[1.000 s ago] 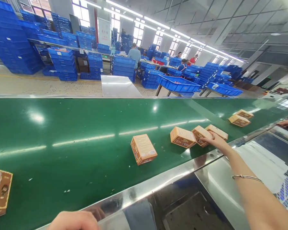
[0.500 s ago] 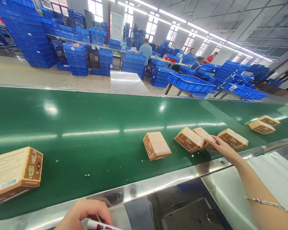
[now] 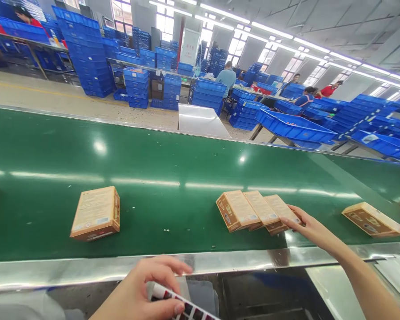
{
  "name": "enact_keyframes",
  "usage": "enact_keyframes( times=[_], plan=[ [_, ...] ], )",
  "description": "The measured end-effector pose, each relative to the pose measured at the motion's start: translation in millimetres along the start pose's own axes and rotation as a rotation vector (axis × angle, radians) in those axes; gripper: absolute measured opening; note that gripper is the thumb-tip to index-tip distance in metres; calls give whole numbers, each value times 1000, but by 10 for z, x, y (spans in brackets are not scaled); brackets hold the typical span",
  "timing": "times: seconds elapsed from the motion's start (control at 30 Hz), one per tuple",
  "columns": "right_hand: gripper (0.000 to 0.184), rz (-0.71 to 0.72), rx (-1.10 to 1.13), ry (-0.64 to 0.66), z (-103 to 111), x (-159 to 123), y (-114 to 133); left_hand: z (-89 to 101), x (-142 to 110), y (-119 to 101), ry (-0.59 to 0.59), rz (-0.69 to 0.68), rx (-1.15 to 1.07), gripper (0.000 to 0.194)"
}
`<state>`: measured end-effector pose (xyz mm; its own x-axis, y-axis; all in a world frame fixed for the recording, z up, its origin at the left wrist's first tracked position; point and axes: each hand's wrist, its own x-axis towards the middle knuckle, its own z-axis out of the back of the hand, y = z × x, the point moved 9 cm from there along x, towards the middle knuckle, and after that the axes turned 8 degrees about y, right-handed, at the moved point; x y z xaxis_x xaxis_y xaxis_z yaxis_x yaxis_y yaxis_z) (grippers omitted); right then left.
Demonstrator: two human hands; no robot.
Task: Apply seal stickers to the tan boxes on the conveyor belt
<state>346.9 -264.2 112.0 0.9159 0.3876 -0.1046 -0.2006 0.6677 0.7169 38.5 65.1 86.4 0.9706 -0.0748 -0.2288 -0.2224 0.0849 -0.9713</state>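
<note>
My right hand [image 3: 302, 222] grips the right end of a brown and cream cardboard box [image 3: 280, 208] on the green belt. That box leans against a middle box [image 3: 262, 209], which overlaps a left box [image 3: 238, 209], so the three form a slanted row. Below the belt's near edge, my left hand [image 3: 153, 284] holds a white sheet printed with dark red and black squares [image 3: 190, 309], pinched under the thumb with the index finger stretched out. The sheet's lower part is cut off by the frame.
Another box [image 3: 98, 211] lies to the left on the belt, and one [image 3: 371, 218] to the right. A metal rail [image 3: 226, 262] edges the belt. Beyond stand stacked blue crates [image 3: 90, 53], a steel plate [image 3: 203, 120] and several people at tables.
My right hand has pushed its boxes leftward against the separate box, making a row of three. My left hand has risen, showing more of the printed sheet. The view has turned left.
</note>
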Motion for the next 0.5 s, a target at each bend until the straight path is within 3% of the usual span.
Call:
enact_keyframes(
  times=[0.13, 0.23, 0.37, 0.5],
  plan=[
    [58, 20, 3, 164, -269, 21, 125, 66, 224, -51, -94, -45, 10, 17],
    [55, 2, 2, 233, -429, 44, 100, -16, 573, -120, -72, -140, -35, 18],
    [65, -56, -4, 200, -556, 79, 2, -240, 1044, -165, 42, -185, -105, 26],
    [70, -84, -17, 92, -449, -156, -84, -496, 1232, -300, 91, -225, -108, 28]
  ],
)
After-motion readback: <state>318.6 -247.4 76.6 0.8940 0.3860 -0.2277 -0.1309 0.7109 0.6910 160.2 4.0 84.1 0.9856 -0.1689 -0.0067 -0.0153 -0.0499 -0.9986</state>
